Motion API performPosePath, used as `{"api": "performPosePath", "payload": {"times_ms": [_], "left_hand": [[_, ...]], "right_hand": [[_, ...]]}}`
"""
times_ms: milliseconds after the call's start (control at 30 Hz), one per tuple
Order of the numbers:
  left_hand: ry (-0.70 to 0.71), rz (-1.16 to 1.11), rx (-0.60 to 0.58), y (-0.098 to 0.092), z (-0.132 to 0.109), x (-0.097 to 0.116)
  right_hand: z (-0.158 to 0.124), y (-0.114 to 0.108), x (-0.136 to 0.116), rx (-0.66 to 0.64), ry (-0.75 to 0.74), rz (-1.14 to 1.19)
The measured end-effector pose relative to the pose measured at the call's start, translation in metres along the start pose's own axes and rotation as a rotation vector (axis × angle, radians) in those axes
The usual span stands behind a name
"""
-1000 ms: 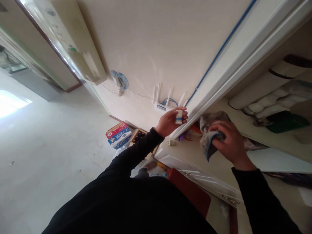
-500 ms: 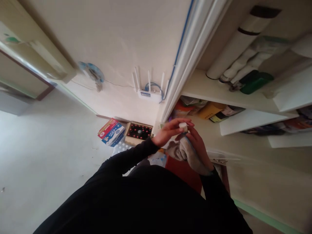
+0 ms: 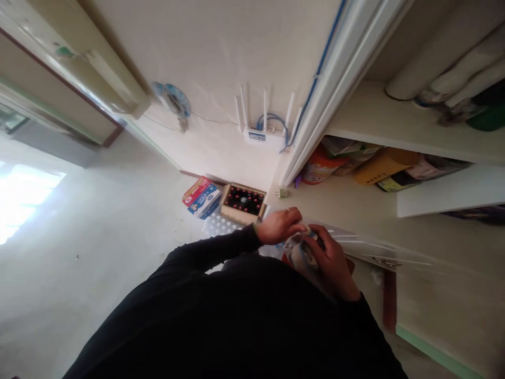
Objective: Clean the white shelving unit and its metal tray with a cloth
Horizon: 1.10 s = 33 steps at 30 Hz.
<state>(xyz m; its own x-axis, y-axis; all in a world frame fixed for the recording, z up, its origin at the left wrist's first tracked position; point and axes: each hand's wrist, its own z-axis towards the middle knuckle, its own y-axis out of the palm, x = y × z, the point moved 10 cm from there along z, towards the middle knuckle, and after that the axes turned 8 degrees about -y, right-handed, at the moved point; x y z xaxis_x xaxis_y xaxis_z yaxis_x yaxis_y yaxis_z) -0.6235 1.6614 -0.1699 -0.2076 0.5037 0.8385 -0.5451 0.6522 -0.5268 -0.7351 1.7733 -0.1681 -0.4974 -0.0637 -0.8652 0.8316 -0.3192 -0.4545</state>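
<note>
My left hand (image 3: 278, 226), with a ring on one finger, is closed, its fingertips at the pale end of a small bottle-like cylinder (image 3: 311, 233). Fingers cover most of that cylinder, which shows a white part and a dark label. Opposite, my right hand (image 3: 331, 258) is closed around its other side. A crumpled grey-beige cloth (image 3: 303, 255) with a blue edge hangs under the right hand, close against my body. Whether the right palm also grips the cloth is hidden.
Open shelves (image 3: 434, 152) with bags and an orange packet (image 3: 319, 164) stand at right. A plug (image 3: 281, 193) lies on the ledge. A bottle carton (image 3: 242, 202) and a red-and-blue box (image 3: 202, 197) sit on the floor by the wall, below a white router (image 3: 265, 138).
The view has shifted, so surroundings appear further right. My left fingers, earlier extended beside the white end, have curled in onto it. Both hands and the cloth are lower, nearer my body.
</note>
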Motion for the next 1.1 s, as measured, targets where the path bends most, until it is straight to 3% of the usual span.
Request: {"api": "performPosePath", "payload": {"times_ms": [100, 300, 367, 567, 800, 933, 1100], "left_hand": [[-0.035, -0.031, 0.006, -0.001, -0.006, -0.005], [0.226, -0.169, -0.021, -0.016, -0.009, 0.026], [0.186, -0.168, 0.008, -0.017, -0.009, 0.025], [-0.117, -0.22, 0.087, -0.016, -0.009, 0.006], [0.062, -0.263, -0.043, -0.016, -0.007, 0.025], [-0.042, -0.172, 0.02, -0.023, -0.004, 0.019], [-0.128, -0.238, 0.114, -0.028, 0.001, 0.021]], "right_hand": [[-0.004, 0.009, 0.004, 0.003, 0.024, 0.008], [0.001, 0.003, 0.002, 0.057, 0.018, 0.029], [0.002, 0.001, 0.0, 0.075, 0.009, 0.013], [0.003, 0.0, -0.007, 0.124, -0.022, -0.034], [0.003, -0.012, 0.003, 0.192, 0.036, 0.05], [0.006, -0.014, 0.0, 0.191, 0.017, 0.046], [0.012, -0.01, -0.004, 0.2, -0.016, 0.029]]}}
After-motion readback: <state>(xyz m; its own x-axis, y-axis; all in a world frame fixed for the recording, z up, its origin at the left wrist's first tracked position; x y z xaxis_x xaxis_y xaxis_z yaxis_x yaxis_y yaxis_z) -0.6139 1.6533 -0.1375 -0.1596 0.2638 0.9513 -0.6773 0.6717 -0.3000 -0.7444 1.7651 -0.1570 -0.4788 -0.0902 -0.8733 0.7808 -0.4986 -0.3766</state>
